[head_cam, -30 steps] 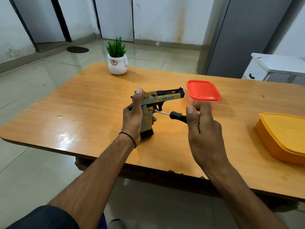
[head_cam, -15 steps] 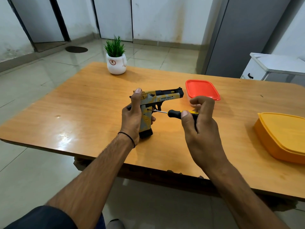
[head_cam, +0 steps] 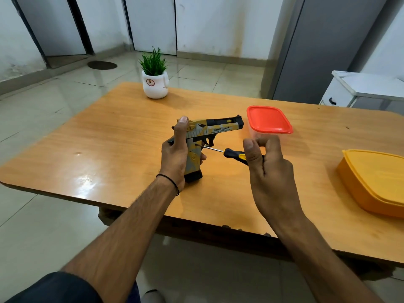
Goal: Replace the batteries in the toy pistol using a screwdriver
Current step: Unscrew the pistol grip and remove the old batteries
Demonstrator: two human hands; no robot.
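A yellow, grey and black toy pistol point(head_cam: 215, 129) stands upright on its grip base on the wooden table point(head_cam: 113, 136), barrel pointing right. My left hand point(head_cam: 178, 156) wraps the back of the grip, thumb up against the slide's rear. A screwdriver point(head_cam: 231, 153) with a black and yellow handle has its tip against the upper side of the grip. My right hand point(head_cam: 265, 169) pinches the handle's end between thumb and fingers; most of the handle is hidden behind them.
A clear box with a red lid point(head_cam: 269, 120) sits just behind the screwdriver hand. An orange lidded container point(head_cam: 376, 180) lies at the right edge. A white pot with a green plant point(head_cam: 155, 80) stands at the table's far side. The near table edge runs under my forearms.
My right hand's fingers have rolled around the screwdriver handle, from extended to curled and back to a pinch. The pistol and left hand stay put.
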